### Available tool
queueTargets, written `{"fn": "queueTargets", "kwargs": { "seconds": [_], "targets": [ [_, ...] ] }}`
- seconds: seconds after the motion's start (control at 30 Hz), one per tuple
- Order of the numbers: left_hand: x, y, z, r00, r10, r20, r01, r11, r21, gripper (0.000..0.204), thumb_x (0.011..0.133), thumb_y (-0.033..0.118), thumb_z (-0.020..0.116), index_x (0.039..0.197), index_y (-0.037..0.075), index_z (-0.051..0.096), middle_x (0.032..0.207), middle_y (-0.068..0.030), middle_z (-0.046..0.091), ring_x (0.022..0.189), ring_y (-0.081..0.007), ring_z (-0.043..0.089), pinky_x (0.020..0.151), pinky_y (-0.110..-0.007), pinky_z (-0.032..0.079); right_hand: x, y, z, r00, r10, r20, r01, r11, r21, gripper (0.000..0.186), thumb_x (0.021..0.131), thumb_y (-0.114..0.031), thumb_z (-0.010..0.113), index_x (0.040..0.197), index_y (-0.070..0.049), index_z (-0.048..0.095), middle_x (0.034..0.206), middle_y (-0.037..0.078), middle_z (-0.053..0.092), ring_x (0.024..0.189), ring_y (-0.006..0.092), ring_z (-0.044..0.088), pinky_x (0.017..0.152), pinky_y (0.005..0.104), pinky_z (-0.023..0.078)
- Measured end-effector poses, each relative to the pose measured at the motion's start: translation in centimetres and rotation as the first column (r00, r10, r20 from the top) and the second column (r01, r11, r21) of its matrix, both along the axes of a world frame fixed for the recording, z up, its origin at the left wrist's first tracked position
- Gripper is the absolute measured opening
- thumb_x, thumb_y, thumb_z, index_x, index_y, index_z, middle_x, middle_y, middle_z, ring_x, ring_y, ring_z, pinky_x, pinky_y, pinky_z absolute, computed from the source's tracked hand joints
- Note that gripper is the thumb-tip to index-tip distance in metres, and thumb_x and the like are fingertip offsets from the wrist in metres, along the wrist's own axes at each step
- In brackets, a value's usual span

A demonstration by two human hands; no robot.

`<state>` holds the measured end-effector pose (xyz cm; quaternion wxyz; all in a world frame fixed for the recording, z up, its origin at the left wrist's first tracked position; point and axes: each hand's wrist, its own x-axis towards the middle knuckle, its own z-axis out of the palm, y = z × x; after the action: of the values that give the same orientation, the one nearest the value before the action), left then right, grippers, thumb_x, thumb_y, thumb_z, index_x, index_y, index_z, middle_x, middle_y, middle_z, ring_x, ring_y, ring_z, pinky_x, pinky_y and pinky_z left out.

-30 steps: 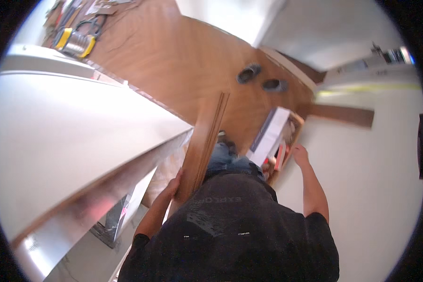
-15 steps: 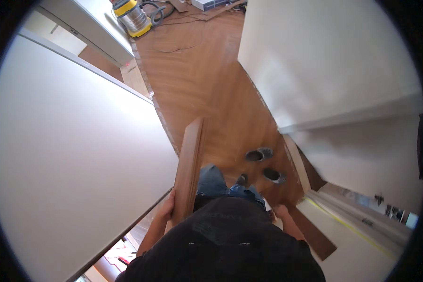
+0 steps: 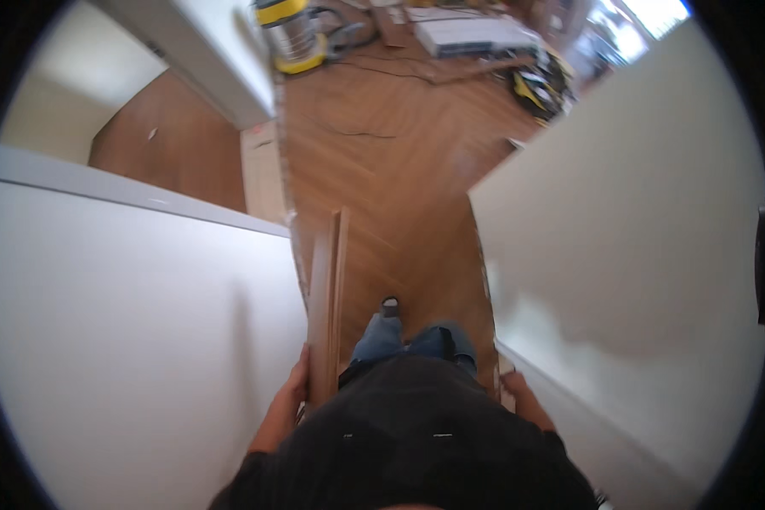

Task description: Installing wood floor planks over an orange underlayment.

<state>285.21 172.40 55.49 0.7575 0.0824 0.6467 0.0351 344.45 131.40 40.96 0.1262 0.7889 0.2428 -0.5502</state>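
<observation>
A long brown wooden plank [image 3: 321,310] with a stepped, grooved edge stands upright along my left side. The fingers of my left hand [image 3: 297,378] are wrapped against its outer face; its lower end is hidden by my body. It may be more than one board held together. My right hand [image 3: 512,387] hangs low by my right hip with the fingers curled closed. A pale sliver shows beside it, but what it holds, if anything, I cannot make out.
White walls [image 3: 136,340] rise close on my left and right [image 3: 620,221] along a herringbone wood floor [image 3: 399,187]. Ahead are a yellow and silver vacuum cleaner [image 3: 293,38], a loose cable [image 3: 357,133], a white box [image 3: 472,36] and a yellow-black tool [image 3: 534,89]. A doorway threshold [image 3: 263,170] lies left.
I have stepped forward along the passage, past the pair of shoes, which is out of view. The plank stays in my left hand. More of the room ahead shows.
</observation>
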Motion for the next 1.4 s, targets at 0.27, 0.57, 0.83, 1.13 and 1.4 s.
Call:
{"fn": "queueTargets", "kwargs": {
  "seconds": [0.27, 0.57, 0.83, 1.13, 1.4],
  "targets": [
    [19.7, 24.3, 0.1, 0.983, -0.055, -0.173, 0.058, 0.998, 0.012, 0.098, 0.093, 0.081, 0.042, 0.151, 0.001, 0.045, 0.154, -0.0172, 0.047, 0.142, -0.0314, 0.044, 0.116, -0.043, 0.035, 18.9, 37.6, -3.7, 0.900, 0.434, 0.036, -0.430, 0.873, 0.229, 0.041, 0.100, -0.040, 0.052, 0.110, -0.006, 0.073, 0.111, 0.022, 0.072, 0.106, 0.0413, 0.068, 0.089, 0.0526, 0.054],
    [42.3, 54.2, 6.4, 0.991, -0.078, -0.106, 0.092, 0.987, 0.135, 0.102, 0.091, 0.081, 0.046, 0.145, -0.005, 0.051, 0.146, -0.0193, 0.055, 0.133, -0.0305, 0.053, 0.110, -0.041, 0.040, 38.3, 82.5, 3.8, 0.965, 0.258, 0.036, -0.231, 0.782, 0.579, 0.044, 0.097, -0.037, 0.057, 0.123, -0.004, 0.068, 0.124, 0.025, 0.066, 0.117, 0.0434, 0.061, 0.099, 0.0500, 0.049],
    [57.4, 90.2, 4.3, 0.986, -0.165, -0.022, 0.166, 0.960, 0.228, 0.102, 0.091, 0.084, 0.038, 0.154, 0.005, 0.042, 0.152, -0.0177, 0.049, 0.141, -0.0314, 0.046, 0.116, -0.046, 0.036, 45.1, 120.1, 6.7, 0.891, 0.451, -0.056, -0.349, 0.759, 0.549, 0.044, 0.097, -0.034, 0.052, 0.131, -0.010, 0.066, 0.125, 0.024, 0.067, 0.118, 0.0406, 0.062, 0.102, 0.0463, 0.049],
    [76.1, 127.7, 9.2, 0.945, -0.292, -0.148, 0.306, 0.949, 0.080, 0.098, 0.090, 0.085, 0.037, 0.148, 0.007, 0.050, 0.148, -0.0152, 0.055, 0.135, -0.0307, 0.051, 0.114, -0.049, 0.039, 56.8, 142.2, 16.7, 0.981, 0.192, -0.006, -0.167, 0.867, 0.470, 0.036, 0.101, -0.037, 0.048, 0.111, -0.011, 0.071, 0.109, 0.021, 0.071, 0.106, 0.0402, 0.066, 0.090, 0.0522, 0.052],
    [88.8, 150.0, 3.6, 0.953, -0.282, -0.112, 0.301, 0.920, 0.251, 0.108, 0.084, 0.091, 0.041, 0.156, 0.010, 0.040, 0.152, -0.0158, 0.049, 0.137, -0.0313, 0.049, 0.115, -0.054, 0.035, 77.7, 160.9, 7.4, 0.957, 0.280, 0.073, -0.232, 0.594, 0.770, 0.032, 0.098, -0.029, 0.054, 0.105, -0.002, 0.072, 0.098, 0.020, 0.071, 0.089, 0.0348, 0.069, 0.079, 0.0451, 0.055]
  ]
}}
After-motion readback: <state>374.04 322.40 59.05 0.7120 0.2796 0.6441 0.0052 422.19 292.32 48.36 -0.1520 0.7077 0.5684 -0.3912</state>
